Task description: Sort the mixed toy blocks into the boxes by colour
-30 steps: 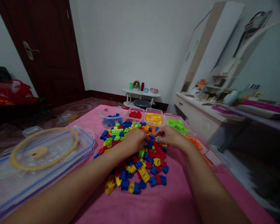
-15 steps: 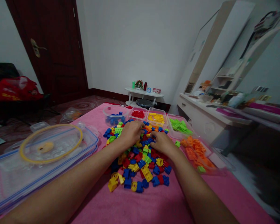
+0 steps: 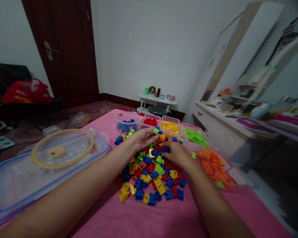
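Note:
A heap of mixed toy building bricks point(image 3: 160, 170) in blue, red, yellow and green lies on the pink cloth. Above its far part is my left hand point(image 3: 142, 138), turned partly palm up, its fingers closed on a green and blue brick piece point(image 3: 156, 130) at the tips. My right hand point(image 3: 176, 152) reaches into the right side of the heap. Its thumb and fingers are apart, close to blue and red bricks, and no brick shows clearly between them; part of its fingers is hidden.
Behind the heap stand a round tub point(image 3: 127, 122) of blue bricks and clear boxes of red bricks point(image 3: 150, 122), yellow bricks point(image 3: 170, 127) and green bricks point(image 3: 195, 136). Orange bricks point(image 3: 211, 162) fill a box on the right. Lids point(image 3: 52, 178) lie stacked on the left.
My left hand has lifted from the heap and turned, with a green and blue brick piece now showing at its fingertips. My right hand stays at the heap. The whole view has shifted slightly.

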Demonstrator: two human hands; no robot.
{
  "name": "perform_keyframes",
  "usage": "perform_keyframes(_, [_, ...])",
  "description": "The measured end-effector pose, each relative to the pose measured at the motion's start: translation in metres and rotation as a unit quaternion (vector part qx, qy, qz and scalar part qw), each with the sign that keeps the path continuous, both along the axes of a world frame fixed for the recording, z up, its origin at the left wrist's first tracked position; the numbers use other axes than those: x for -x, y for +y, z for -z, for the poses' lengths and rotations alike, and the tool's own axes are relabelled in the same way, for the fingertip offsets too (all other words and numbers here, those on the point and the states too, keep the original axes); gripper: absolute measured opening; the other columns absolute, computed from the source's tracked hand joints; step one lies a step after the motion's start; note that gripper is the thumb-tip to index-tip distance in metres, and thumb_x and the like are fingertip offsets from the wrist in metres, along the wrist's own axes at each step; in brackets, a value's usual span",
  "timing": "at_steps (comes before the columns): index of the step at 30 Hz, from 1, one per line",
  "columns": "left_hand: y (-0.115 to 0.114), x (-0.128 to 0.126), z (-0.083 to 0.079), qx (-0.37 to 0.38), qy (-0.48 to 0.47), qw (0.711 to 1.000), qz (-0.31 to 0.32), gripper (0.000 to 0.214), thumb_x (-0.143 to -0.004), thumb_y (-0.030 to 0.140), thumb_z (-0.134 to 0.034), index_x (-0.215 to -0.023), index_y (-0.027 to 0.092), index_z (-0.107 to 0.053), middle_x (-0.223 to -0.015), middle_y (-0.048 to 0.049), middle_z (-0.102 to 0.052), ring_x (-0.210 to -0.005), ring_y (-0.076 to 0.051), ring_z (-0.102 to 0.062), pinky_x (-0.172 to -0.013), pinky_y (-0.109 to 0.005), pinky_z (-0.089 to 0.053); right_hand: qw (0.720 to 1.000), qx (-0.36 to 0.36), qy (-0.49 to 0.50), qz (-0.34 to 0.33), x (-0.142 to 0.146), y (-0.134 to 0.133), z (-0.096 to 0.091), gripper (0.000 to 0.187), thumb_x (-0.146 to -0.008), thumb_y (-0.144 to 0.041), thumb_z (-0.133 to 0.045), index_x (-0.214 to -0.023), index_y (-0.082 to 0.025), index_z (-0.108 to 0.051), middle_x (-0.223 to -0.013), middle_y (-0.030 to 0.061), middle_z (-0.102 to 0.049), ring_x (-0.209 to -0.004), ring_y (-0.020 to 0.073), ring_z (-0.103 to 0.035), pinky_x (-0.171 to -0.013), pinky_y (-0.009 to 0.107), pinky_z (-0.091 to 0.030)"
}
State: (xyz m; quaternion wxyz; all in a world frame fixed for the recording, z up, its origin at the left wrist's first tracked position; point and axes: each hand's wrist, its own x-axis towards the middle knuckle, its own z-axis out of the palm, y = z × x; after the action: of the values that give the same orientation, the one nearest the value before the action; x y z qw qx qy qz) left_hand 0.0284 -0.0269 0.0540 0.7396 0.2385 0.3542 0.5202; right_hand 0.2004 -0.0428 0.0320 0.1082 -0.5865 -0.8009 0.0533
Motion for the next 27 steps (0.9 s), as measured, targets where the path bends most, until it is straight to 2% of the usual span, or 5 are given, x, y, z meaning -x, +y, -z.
perform_keyframes(8, [0.002, 0.004, 0.001, -0.046, -0.008, 0.999, -0.015, 0.007, -0.077, 0.009, -0.06, -0.074, 0.013, -0.055, -0.061, 0.0002, -0.058, -0.057, -0.008, -0.059, -0.06, -0.019, -0.053, 0.999, -0.025, 0.029, -0.005, 0.001, 0.005, 0.003, 0.022, -0.067, -0.018, -0.058, -0.086, -0.018, -0.069, -0.072, 0.0033, -0.065, -0.065, 0.0145, -0.056, -0.058, 0.023, -0.036])
perform_keyframes(13, [0.002, 0.004, 0.004, -0.092, 0.038, 0.995, 0.009, 0.006, -0.074, 0.014, -0.064, -0.075, 0.012, -0.059, -0.058, -0.0002, -0.058, -0.054, -0.008, -0.058, -0.053, -0.017, -0.048, 0.961, -0.123, 0.248, 0.009, 0.005, 0.002, -0.017, 0.032, -0.069, -0.026, -0.059, -0.097, -0.015, -0.069, -0.07, 0.0023, -0.064, -0.059, 0.0134, -0.052, -0.056, 0.024, -0.039])
perform_keyframes(16, [0.003, 0.005, 0.008, -0.168, 0.083, 0.981, 0.042, 0.016, -0.07, 0.022, -0.07, -0.076, 0.01, -0.061, -0.058, 0.0002, -0.057, -0.053, -0.007, -0.055, -0.052, -0.016, -0.045, 0.933, -0.083, 0.348, -0.039, 0.009, -0.002, -0.022, 0.041, -0.07, -0.028, -0.06, -0.109, -0.015, -0.065, -0.08, 0.0032, -0.068, -0.061, 0.0131, -0.055, -0.056, 0.024, -0.042])
perform_keyframes(22, [0.002, 0.007, 0.014, -0.285, 0.26, 0.92, 0.075, 0.033, -0.067, 0.042, -0.069, -0.07, 0.01, -0.063, -0.052, 0.0025, -0.053, -0.045, -0.004, -0.043, -0.045, -0.016, -0.031, 0.92, -0.034, 0.382, -0.085, 0.014, -0.005, -0.02, 0.044, -0.069, -0.025, -0.061, -0.112, -0.015, -0.063, -0.093, 0.0049, -0.068, -0.073, 0.0146, -0.061, -0.065, 0.025, -0.048])
perform_keyframes(27, [0.003, 0.01, 0.013, -0.352, 0.404, 0.841, 0.075, 0.024, -0.07, 0.035, -0.064, -0.071, 0.012, -0.069, -0.061, -0.0003, -0.061, -0.057, -0.01, -0.053, -0.054, -0.02, -0.04, 0.922, -0.036, 0.382, -0.051, 0.007, -0.002, -0.02, 0.032, -0.07, -0.027, -0.059, -0.1, -0.016, -0.067, -0.087, 0.0048, -0.067, -0.052, 0.0099, -0.054, -0.047, 0.022, -0.045])
